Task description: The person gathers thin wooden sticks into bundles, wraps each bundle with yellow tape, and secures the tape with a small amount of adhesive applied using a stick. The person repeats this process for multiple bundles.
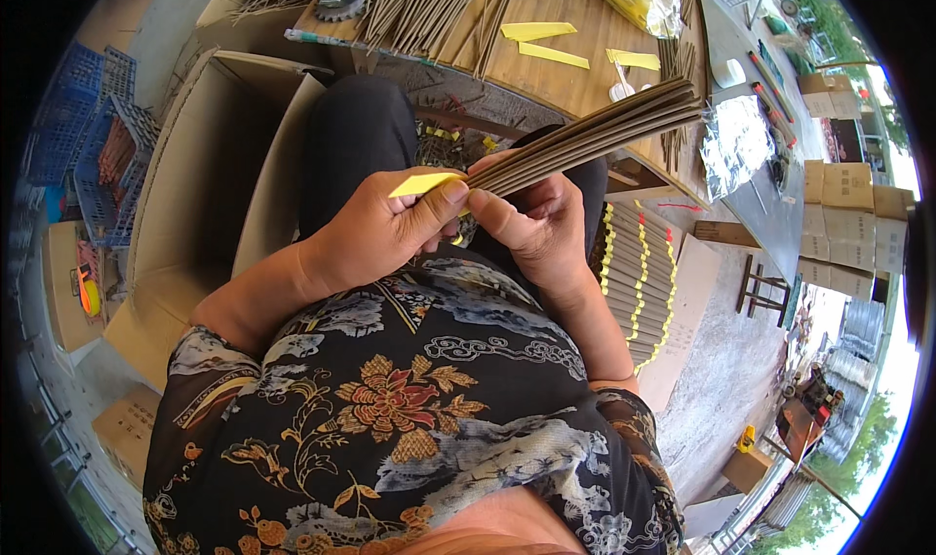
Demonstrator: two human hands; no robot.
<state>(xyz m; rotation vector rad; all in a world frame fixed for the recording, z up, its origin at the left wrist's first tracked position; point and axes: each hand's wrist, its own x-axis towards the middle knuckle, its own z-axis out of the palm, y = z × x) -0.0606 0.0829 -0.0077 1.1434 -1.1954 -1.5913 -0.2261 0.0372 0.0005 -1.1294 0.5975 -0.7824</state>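
Above the lap: bundle of thin brown sticks (585,136), long axis running up-right from right hand (531,225), fingers clamped round its near end. At that end, left hand (385,228), thumb and forefinger pinching small yellow paper strip (421,183).

A bundle of thin brown sticks (585,136) lay slanted, its near end gripped in the right hand (531,228) and its far end rising up to the right above the bench edge. A small yellow paper strip (421,183), flat and pointed, was pinched under the left hand's (375,233) thumb, touching the bundle's near end.
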